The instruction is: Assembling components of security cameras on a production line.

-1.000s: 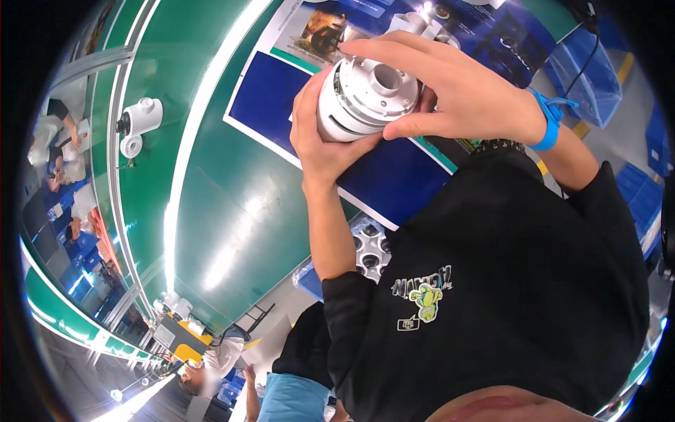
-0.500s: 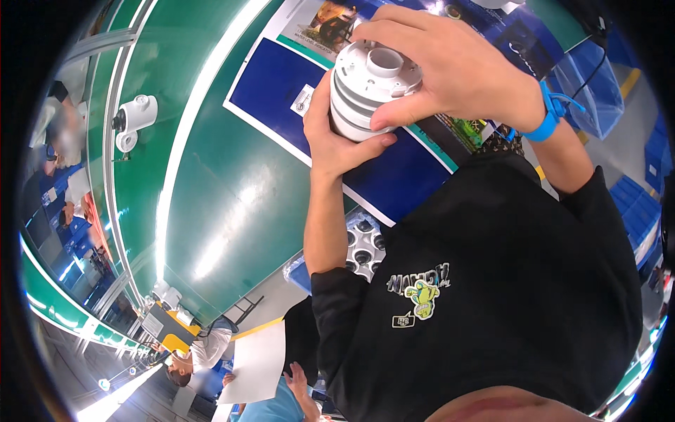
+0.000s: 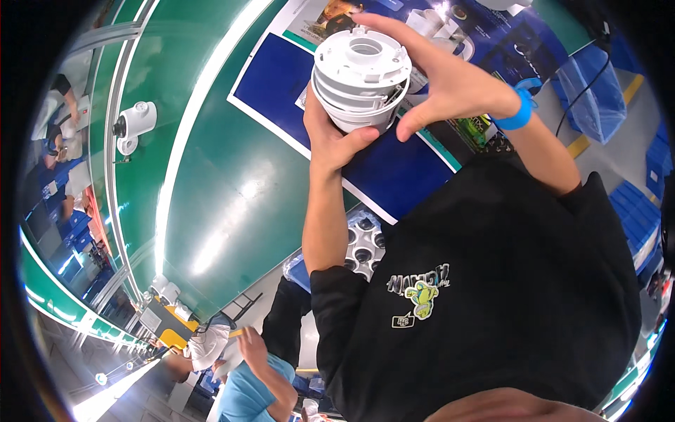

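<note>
The left hand (image 3: 329,137) grips the lower left side of a white cylindrical housing (image 3: 358,77), thumb along its base. The right hand (image 3: 457,81) is spread in a wide curve around the opposite side, thumb clear of it; whether the fingertips touch the rim cannot be told. The housing, its round top opening facing up, is above a printed sheet (image 3: 271,84) near the desk's (image 3: 232,162) near edge. By the far edge sits a white camera (image 3: 139,118). Round black-centred parts (image 3: 363,254) lie just beyond the near edge.
</note>
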A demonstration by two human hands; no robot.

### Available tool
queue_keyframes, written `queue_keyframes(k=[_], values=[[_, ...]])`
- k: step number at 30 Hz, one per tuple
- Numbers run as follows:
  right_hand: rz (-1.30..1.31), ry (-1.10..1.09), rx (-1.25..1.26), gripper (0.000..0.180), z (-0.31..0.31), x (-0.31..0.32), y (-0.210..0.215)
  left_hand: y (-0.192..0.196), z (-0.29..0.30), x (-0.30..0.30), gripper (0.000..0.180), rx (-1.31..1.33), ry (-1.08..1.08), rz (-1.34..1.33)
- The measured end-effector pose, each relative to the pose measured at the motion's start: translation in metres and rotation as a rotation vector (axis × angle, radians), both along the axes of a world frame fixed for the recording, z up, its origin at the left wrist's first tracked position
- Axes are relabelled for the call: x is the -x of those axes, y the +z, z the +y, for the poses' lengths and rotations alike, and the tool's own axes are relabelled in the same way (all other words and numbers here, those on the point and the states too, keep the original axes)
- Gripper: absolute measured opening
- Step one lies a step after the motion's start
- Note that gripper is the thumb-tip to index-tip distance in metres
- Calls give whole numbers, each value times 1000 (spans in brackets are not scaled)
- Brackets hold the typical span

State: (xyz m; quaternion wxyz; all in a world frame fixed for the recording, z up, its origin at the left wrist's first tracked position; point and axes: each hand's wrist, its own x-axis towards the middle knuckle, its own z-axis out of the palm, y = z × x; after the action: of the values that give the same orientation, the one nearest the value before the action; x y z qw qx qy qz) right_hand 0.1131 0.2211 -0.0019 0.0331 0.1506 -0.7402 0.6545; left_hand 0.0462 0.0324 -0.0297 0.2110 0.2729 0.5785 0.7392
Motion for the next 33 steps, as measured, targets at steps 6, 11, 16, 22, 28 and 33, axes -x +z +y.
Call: queue_keyframes(k=[6,11,16,22,28,33], values=[[88,-144,94,89,-24,3,-7,-6,-14,7,90,179,76,263],[191,-173,-51,85,-22,14,-2,30,6,12,105,-121,233,304],[246,-248,-178,81,-27,13,3,103,14,25,60,393,32,902],[209,-310,-138,72,-35,14,-4,99,14,17,46,691,-73,911],[272,-330,-64,74,-39,9,-21,103,17,8,67,779,-92,1247],[206,-290,65,88,-43,11,-24,122,11,4,102,976,-209,1155]])
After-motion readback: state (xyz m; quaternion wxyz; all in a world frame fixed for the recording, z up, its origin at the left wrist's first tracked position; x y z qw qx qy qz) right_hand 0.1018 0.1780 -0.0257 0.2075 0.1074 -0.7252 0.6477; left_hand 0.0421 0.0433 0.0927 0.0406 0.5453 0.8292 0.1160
